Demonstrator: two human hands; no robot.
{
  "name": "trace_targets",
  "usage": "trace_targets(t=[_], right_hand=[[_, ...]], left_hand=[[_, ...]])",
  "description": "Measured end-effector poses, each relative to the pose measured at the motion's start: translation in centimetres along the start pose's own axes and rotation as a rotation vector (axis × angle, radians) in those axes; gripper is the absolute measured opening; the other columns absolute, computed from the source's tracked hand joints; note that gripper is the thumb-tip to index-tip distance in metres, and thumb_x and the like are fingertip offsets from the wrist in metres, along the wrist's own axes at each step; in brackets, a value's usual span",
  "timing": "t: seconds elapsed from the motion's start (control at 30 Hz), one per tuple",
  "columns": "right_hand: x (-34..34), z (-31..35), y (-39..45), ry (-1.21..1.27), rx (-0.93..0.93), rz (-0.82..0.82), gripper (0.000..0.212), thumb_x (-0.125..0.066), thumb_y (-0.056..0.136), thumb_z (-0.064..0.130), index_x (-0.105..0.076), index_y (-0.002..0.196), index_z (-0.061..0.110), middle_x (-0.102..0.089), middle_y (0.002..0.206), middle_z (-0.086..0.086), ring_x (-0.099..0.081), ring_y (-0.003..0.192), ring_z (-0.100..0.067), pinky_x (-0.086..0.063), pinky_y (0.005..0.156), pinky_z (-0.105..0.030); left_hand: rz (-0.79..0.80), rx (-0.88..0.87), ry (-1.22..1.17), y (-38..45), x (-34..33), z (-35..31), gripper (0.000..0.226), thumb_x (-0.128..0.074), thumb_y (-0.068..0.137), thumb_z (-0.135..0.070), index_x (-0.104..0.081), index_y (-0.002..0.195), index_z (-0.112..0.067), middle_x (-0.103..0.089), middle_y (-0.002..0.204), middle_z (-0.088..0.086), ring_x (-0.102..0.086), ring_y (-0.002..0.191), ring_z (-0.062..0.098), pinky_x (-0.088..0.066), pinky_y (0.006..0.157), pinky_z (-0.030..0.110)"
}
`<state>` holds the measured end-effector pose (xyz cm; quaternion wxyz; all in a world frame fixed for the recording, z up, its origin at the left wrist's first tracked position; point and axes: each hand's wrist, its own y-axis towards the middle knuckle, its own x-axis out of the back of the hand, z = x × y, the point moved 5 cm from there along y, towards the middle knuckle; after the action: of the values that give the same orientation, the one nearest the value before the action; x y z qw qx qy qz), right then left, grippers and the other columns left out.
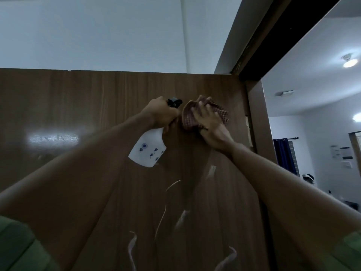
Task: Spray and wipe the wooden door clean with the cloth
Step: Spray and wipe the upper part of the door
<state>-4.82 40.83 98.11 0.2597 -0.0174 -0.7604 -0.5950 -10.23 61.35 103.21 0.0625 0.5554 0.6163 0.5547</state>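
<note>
The brown wooden door (78,106) fills the lower view, its top edge across the middle. My left hand (161,113) grips the neck of a white spray bottle (148,150) with blue flower prints and a black nozzle, held up near the door's upper part. Just to its right, my right hand (208,119) presses a reddish checked cloth (222,112) flat against the door with spread fingers. Streaks of liquid (181,220) run down the wood below both hands.
The dark door frame (259,122) stands right of the cloth. Beyond it an open doorway shows another room with a blue curtain (286,155) and ceiling lights (349,62). White wall and ceiling (97,36) lie above the door.
</note>
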Motion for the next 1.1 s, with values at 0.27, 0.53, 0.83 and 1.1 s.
trace_targets(t=[0.27, 0.53, 0.83, 1.1], right_hand=[[2.6, -6.3, -2.0, 0.039, -0.022, -0.034, 0.082, -0.046, 0.092, 0.005, -0.018, 0.164, 0.034, 0.002, 0.173, 0.006, 0.01, 0.159, -0.014, -0.002, 0.13, -0.049], [0.7, -4.6, -5.9, 0.017, 0.241, 0.027, 0.084, -0.051, 0.091, -0.001, -0.028, 0.16, 0.039, -0.002, 0.171, 0.014, 0.009, 0.159, -0.012, -0.001, 0.13, -0.046], [4.0, -9.6, -2.6, 0.084, -0.082, -0.135, 0.078, -0.047, 0.097, 0.009, -0.018, 0.164, 0.038, 0.002, 0.173, 0.013, 0.014, 0.157, -0.004, 0.013, 0.126, -0.028], [3.3, -12.2, -7.4, 0.325, -0.04, -0.018, 0.072, -0.048, 0.096, -0.006, -0.039, 0.159, 0.028, -0.021, 0.169, 0.012, -0.006, 0.158, -0.004, -0.003, 0.131, -0.042]], left_hand=[[0.135, -0.014, 0.016, 0.4, -4.5, -1.7, 0.016, -0.064, 0.101, -0.018, -0.07, 0.09, -0.007, -0.073, 0.073, 0.005, -0.063, 0.049, 0.009, -0.053, 0.05, 0.02], [0.135, -0.027, 0.027, 1.1, -7.6, -4.0, 0.017, -0.065, 0.101, -0.024, -0.071, 0.099, -0.008, -0.073, 0.08, 0.006, -0.065, 0.058, 0.011, -0.051, 0.048, 0.016], [0.153, -0.034, 0.006, 1.8, -10.1, -4.8, 0.021, -0.064, 0.099, -0.018, -0.072, 0.085, -0.004, -0.074, 0.068, 0.007, -0.06, 0.041, 0.011, -0.051, 0.046, 0.022], [0.231, -0.051, -0.064, 0.1, -15.1, -3.8, 0.019, -0.062, 0.102, -0.017, -0.072, 0.093, -0.003, -0.072, 0.075, 0.009, -0.066, 0.056, 0.014, -0.051, 0.05, 0.021]])
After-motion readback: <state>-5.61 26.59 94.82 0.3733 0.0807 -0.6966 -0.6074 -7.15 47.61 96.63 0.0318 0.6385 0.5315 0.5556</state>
